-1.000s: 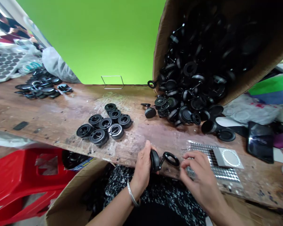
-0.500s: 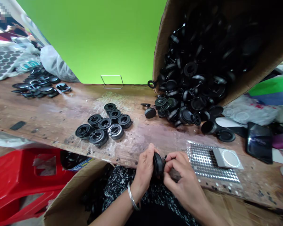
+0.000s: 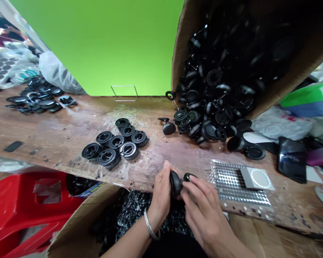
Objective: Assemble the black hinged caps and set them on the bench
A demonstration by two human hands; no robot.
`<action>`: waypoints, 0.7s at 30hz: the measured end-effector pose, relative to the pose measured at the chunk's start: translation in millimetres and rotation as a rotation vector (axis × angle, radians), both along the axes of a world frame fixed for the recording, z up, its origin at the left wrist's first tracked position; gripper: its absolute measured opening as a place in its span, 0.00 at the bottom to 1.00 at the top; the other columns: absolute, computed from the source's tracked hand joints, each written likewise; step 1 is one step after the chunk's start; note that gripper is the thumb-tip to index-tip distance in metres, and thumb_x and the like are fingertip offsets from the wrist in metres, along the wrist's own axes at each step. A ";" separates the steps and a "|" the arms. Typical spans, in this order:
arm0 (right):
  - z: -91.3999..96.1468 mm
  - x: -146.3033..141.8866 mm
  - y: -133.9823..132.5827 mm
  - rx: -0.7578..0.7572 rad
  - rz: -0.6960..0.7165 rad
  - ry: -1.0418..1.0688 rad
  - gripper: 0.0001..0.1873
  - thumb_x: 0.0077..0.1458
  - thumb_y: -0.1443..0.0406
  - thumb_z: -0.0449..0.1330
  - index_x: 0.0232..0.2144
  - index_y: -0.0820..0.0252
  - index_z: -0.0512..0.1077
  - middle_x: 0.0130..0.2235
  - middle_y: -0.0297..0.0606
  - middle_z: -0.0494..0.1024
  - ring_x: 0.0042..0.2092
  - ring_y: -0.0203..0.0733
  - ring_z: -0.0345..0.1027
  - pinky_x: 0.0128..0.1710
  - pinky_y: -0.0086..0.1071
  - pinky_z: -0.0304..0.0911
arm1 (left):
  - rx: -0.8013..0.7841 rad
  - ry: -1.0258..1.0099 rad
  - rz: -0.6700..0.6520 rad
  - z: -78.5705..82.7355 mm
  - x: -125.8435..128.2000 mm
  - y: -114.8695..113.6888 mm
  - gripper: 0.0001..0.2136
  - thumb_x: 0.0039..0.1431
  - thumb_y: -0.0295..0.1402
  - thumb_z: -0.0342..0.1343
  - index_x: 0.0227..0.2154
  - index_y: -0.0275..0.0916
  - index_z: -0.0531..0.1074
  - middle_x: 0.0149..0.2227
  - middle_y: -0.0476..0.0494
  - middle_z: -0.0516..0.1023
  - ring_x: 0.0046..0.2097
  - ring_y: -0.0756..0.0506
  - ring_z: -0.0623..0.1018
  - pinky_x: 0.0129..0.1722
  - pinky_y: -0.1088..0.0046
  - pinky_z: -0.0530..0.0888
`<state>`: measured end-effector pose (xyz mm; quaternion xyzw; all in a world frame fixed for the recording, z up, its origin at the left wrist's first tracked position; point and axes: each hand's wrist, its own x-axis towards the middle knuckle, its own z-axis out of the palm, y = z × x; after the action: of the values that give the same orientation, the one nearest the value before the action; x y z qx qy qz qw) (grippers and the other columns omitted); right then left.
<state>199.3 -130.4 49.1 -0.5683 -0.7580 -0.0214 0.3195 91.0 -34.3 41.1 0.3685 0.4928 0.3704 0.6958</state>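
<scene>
At the table's front edge, my left hand (image 3: pixel 161 190) is closed around a round black plastic part (image 3: pixel 174 183) with a ribbed rim, held on its side. My right hand (image 3: pixel 204 204) is just to the right of it, thumb and fingers bent around a small black piece (image 3: pixel 188 176). Whether that piece is joined to the round part I cannot tell, as the fingers hide the gap. Left of my hands, several round black ring parts (image 3: pixel 108 157) sit grouped on the table.
A cardboard box (image 3: pixel 179 53) lies on its side, spilling black suction-mount-like parts (image 3: pixel 208 129). A green panel (image 3: pixel 102 43) stands behind. To the right are a silver dotted sheet (image 3: pixel 226 182), a grey-white block (image 3: pixel 255 178) and a phone (image 3: pixel 292 159). A red stool (image 3: pixel 13 200) is lower left.
My right fingers have spread and shifted slightly, and the small black piece now shows more clearly above them. My left hand still holds the round part. The whole view has moved a little.
</scene>
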 end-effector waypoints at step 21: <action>-49.4 105.9 11.6 -0.206 -0.503 -0.097 0.08 0.53 0.67 0.58 0.23 0.56 0.73 0.43 0.41 0.73 0.50 0.55 0.59 0.50 0.51 0.52 | -0.123 -0.051 -0.035 3.2 2.3 -0.2 0.23 0.55 0.56 0.51 0.26 0.38 0.66 0.16 0.53 0.64 0.15 0.51 0.67 0.11 0.80 0.59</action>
<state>305.2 -118.7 -0.3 -0.7665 -0.6057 -0.0502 0.2078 93.2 -34.6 44.4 0.3240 0.4904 0.3365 0.7358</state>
